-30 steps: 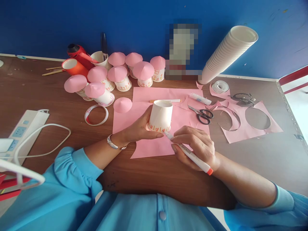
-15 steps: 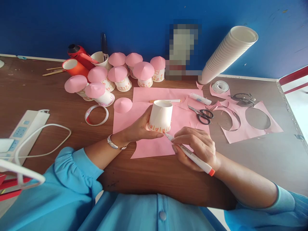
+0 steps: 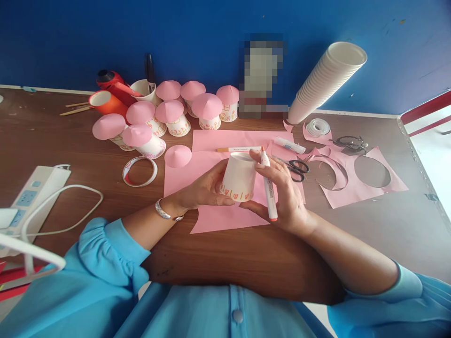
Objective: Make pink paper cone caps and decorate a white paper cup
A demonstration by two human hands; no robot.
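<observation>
An upside-down white paper cup (image 3: 237, 176) with red and yellow drawings round its lower rim is held over pink paper (image 3: 218, 218). My left hand (image 3: 206, 185) grips the cup's left side, thumb along the rim. On the other side my right hand (image 3: 282, 192) has fingertips at the cup's top and thumb near its rim. A white marker (image 3: 268, 190) rests among the right hand's fingers, its red tip up and red end down. An orange-ended marker (image 3: 239, 149) lies on the paper behind the cup, and black-handled scissors (image 3: 299, 170) are partly hidden by the right hand.
Several cups with pink cone tops (image 3: 207, 107) stand at the back left. A loose pink cone (image 3: 178, 156) and a tape roll (image 3: 140, 171) lie nearer. Stacked white cups (image 3: 326, 77) lean on the wall; cut pink paper (image 3: 369, 188) lies right, a power strip (image 3: 38, 202) left.
My right hand has turned and moved up to the cup's right side. Its marker has swung from pointing at the rim to nearly upright, tip up. The cup has turned slightly.
</observation>
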